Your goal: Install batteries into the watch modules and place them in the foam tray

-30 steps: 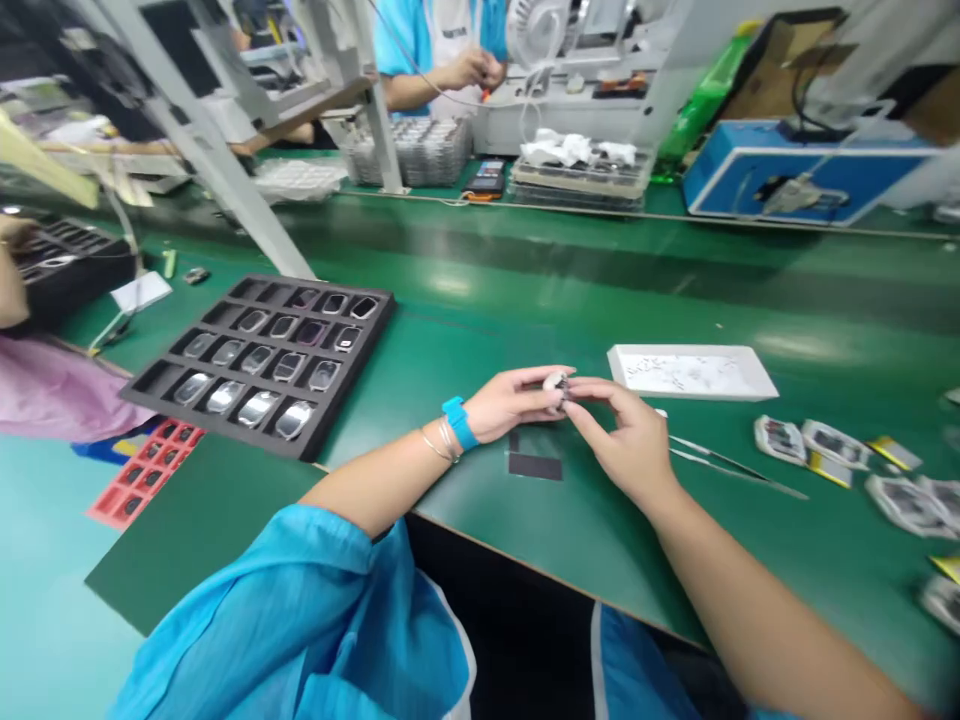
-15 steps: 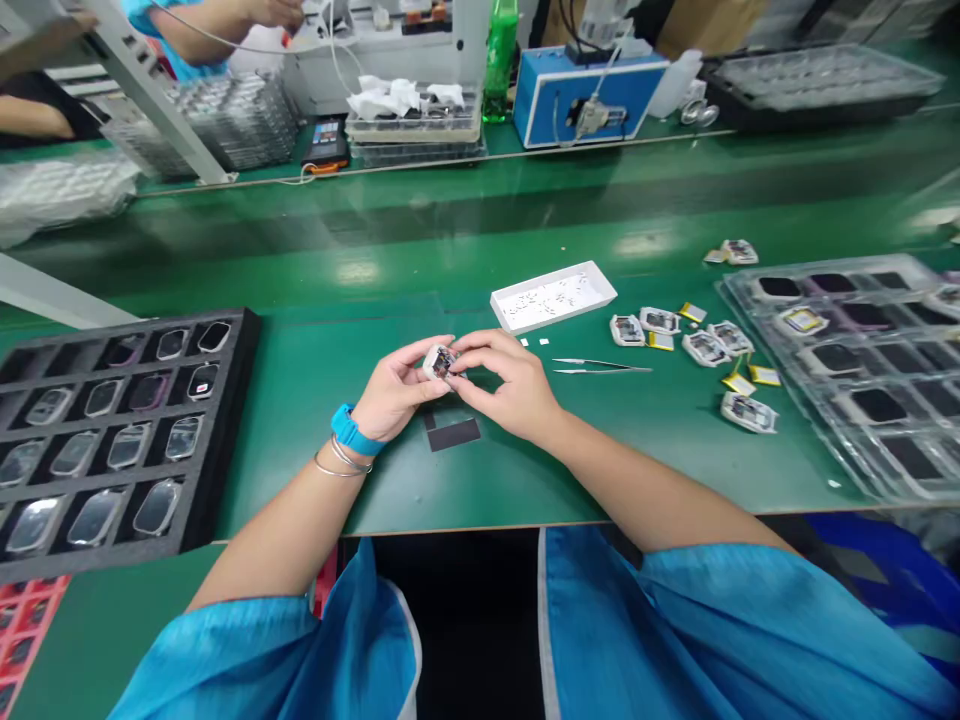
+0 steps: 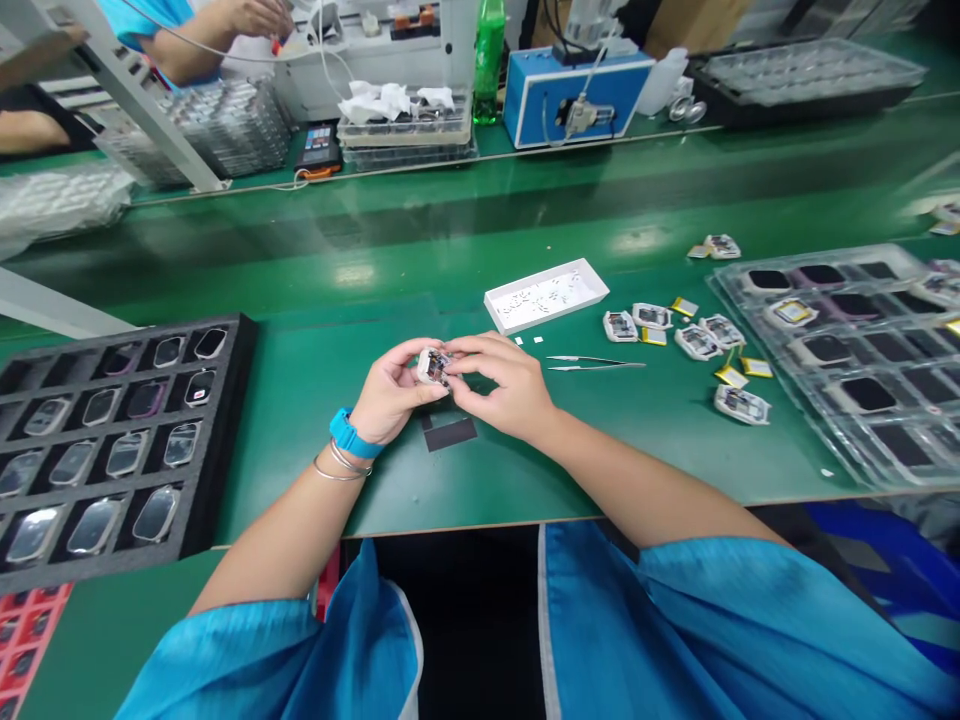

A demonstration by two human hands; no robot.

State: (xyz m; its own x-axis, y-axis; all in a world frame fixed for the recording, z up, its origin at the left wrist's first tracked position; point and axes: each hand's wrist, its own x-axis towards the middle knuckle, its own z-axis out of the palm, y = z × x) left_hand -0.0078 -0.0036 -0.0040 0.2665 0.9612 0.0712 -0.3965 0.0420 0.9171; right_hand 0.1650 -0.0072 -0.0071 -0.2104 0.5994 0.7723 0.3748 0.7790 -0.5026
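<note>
My left hand [image 3: 390,392] grips a small white watch case [image 3: 433,366] with its electronics showing, held just above the green table [image 3: 600,430]. My right hand [image 3: 501,386] is closed in a pinch on the same case from the right, fingertips on its open face. A small black pad [image 3: 448,432] lies on the table right beneath both hands. Thin tweezers [image 3: 592,363] lie a short way right of my right hand.
A black foam tray [image 3: 225,420] of glass watch faces sits at left. A white dish [image 3: 546,294] of tiny parts, several loose watch modules [image 3: 697,341] and a clear tray [image 3: 847,360] of modules lie to the right. Across the belt, another person's hands [image 3: 251,15] work near a blue box [image 3: 574,95].
The view swung right over the second, bringing the clear tray into sight. My hands stay together on the watch case, with only small finger shifts.
</note>
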